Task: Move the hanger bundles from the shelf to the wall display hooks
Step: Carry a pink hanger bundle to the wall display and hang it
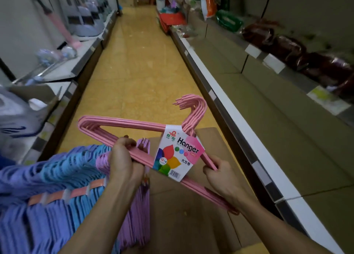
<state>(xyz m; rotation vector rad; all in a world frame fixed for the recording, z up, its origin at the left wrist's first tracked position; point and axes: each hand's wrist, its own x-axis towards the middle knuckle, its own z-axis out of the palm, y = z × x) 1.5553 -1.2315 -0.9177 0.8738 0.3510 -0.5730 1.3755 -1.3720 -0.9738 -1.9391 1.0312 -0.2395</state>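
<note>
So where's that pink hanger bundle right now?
In the head view, low centre: the pink hanger bundle is held over the aisle by the left hand and right hand, above a cardboard box.

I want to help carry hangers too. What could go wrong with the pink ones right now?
The pink hanger bundle is gripped by the left hand and right hand on its lower bars only, so it might tip. Its hooks stick out and could snag the shelf edge or tangle with the purple hangers.
</note>
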